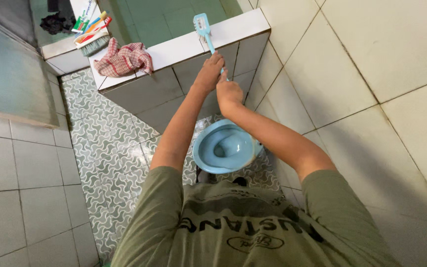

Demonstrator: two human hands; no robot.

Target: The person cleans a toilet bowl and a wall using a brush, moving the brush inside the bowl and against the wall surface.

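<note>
White-tiled basin wall (174, 52) is bearing a checkered cloth (123, 60). Blue squat toilet (223, 147) is lying below. Left hand (209, 71) and right hand (229, 93) are clenching fingers around a light-blue brush (203, 27), bristle head resting on the ledge.

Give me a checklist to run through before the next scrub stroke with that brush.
1. Both hands on the brush handle: ok. Left hand and right hand both grip it.
2. Brush head on the tiled ledge: ok, bristles at the top edge.
3. Checked cloth out of the brush's path: ok, it lies further left on the ledge.
4. Blue toilet bowl uncovered below the hands: ok, open.
5. Floor dry underfoot: cannot tell.
</note>
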